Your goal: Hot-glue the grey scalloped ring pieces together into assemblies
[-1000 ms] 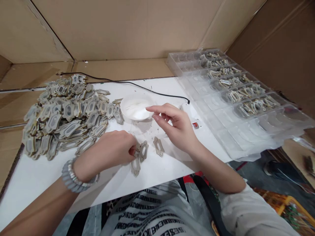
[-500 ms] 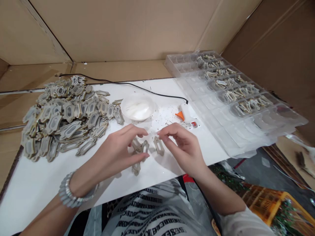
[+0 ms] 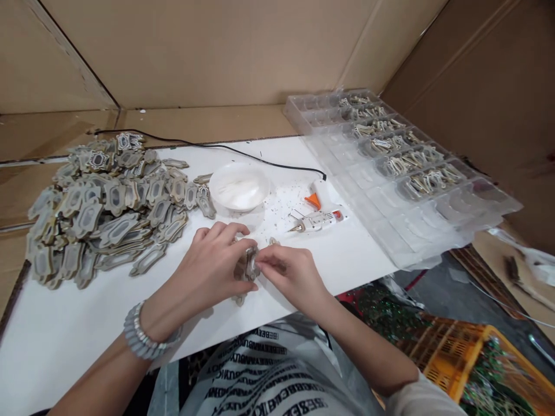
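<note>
My left hand [image 3: 217,263], with a beaded bracelet on its wrist, curves around a small grey frame-shaped piece [image 3: 252,263] near the table's front. Its thumb and fingers are apart on either side of that piece. My right hand [image 3: 295,274] has its thumb and forefinger pinched at the right side of the same piece; whatever is between these fingertips is too small to make out. Parts of other frame pieces show under my left hand and behind my right fingers. A white bowl [image 3: 239,188] stands just beyond my hands.
A large pile of grey frame pieces [image 3: 117,231] covers the left of the white table. A white glue gun [image 3: 318,219] with an orange part and black cable lies right of the bowl. Clear compartment trays [image 3: 373,196] hold small pieces. An orange crate [image 3: 466,358] is at lower right.
My right hand has moved left and down to the frame piece beside my left hand. My left fingers have come in closer around that piece. The glue gun's tip is now uncovered.
</note>
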`<state>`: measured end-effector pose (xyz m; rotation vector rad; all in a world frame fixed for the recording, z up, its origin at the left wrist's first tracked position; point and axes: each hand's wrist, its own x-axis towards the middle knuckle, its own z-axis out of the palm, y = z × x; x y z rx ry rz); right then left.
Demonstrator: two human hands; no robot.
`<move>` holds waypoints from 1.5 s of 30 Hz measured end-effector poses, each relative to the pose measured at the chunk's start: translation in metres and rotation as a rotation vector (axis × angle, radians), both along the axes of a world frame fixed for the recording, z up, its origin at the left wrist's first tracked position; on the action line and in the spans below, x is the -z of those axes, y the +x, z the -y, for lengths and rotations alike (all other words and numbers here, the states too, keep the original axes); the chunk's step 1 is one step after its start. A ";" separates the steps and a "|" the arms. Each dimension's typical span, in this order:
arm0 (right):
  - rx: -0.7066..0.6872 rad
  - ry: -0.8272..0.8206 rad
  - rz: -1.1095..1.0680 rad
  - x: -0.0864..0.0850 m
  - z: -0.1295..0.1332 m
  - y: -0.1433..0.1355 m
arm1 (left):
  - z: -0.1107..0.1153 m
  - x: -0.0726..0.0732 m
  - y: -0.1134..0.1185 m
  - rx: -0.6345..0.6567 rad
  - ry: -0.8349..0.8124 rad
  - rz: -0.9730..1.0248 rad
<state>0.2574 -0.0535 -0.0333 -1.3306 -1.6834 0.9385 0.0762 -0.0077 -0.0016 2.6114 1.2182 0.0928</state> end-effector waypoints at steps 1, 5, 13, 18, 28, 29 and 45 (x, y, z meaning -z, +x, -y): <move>-0.006 -0.024 -0.003 0.000 0.000 -0.001 | 0.000 0.000 0.001 -0.005 -0.021 -0.009; -0.005 -0.067 0.014 -0.001 0.000 -0.003 | 0.000 0.000 0.002 -0.024 -0.087 -0.012; -0.005 0.261 0.326 0.007 -0.003 -0.004 | -0.003 0.005 0.000 -0.039 -0.148 0.030; -0.009 0.419 0.424 0.013 -0.003 -0.006 | -0.004 0.006 0.000 -0.034 -0.159 0.037; 0.098 0.522 0.532 -0.016 -0.013 0.009 | -0.003 0.009 -0.003 -0.036 -0.158 0.065; 0.112 0.536 0.582 -0.025 -0.022 0.014 | -0.003 0.009 -0.003 -0.033 -0.155 0.069; -0.592 0.481 1.228 -0.063 -0.186 -0.031 | -0.003 0.007 -0.004 -0.138 -0.090 0.066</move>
